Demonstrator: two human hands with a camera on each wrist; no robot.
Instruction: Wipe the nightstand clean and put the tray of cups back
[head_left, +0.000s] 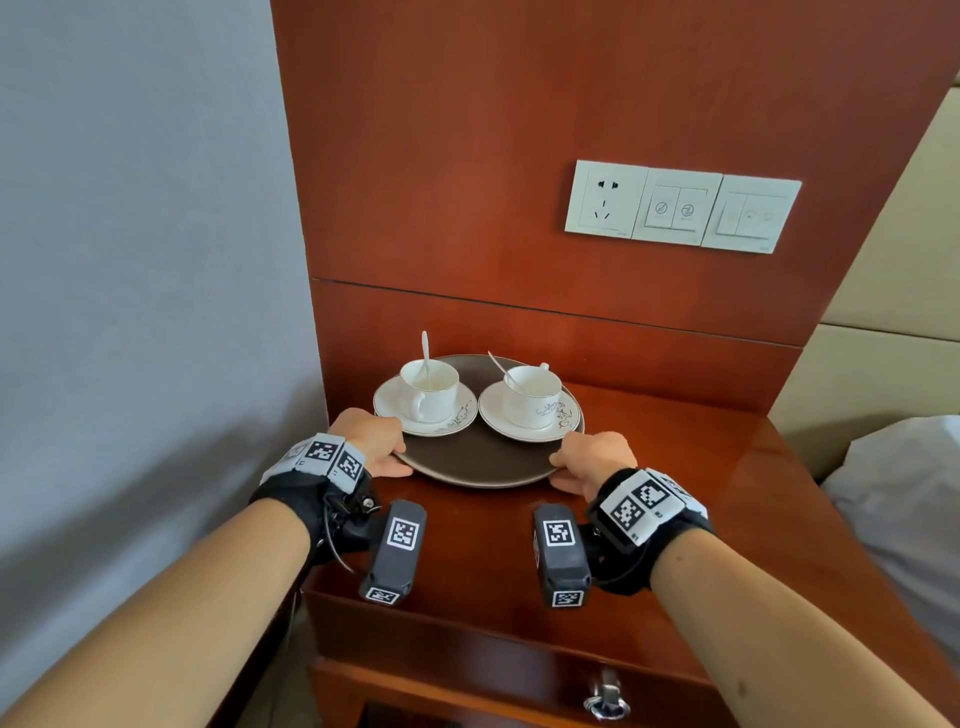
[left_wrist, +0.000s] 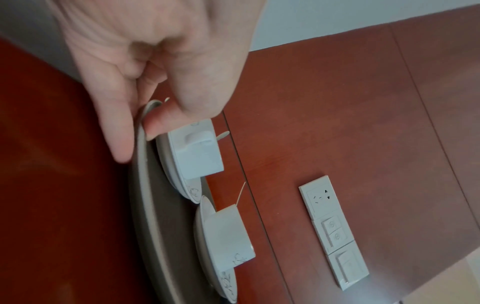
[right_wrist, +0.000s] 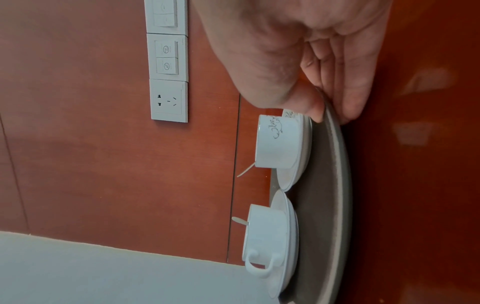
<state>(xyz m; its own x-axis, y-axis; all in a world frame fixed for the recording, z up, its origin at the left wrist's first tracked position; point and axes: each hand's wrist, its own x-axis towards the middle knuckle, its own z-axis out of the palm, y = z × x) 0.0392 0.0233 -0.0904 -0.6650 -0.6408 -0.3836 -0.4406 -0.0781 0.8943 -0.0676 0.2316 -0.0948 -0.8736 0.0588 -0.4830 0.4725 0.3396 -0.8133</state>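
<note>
My left hand (head_left: 375, 440) and right hand (head_left: 593, 460) each pinch the rim of the tray (head_left: 480, 462), thumbs on top. Tray sits on the nightstand (head_left: 691, 467), carrying two cups (head_left: 430, 389) on saucers.

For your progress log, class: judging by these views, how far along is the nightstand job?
Possibly done: the nightstand top looks glossy, with no cloth in sight, though wiping can't be confirmed. In hand: the left hand and right hand pinch the tray at opposite rims, both cups upright on saucers. Left: letting go, if this is its spot.
</note>
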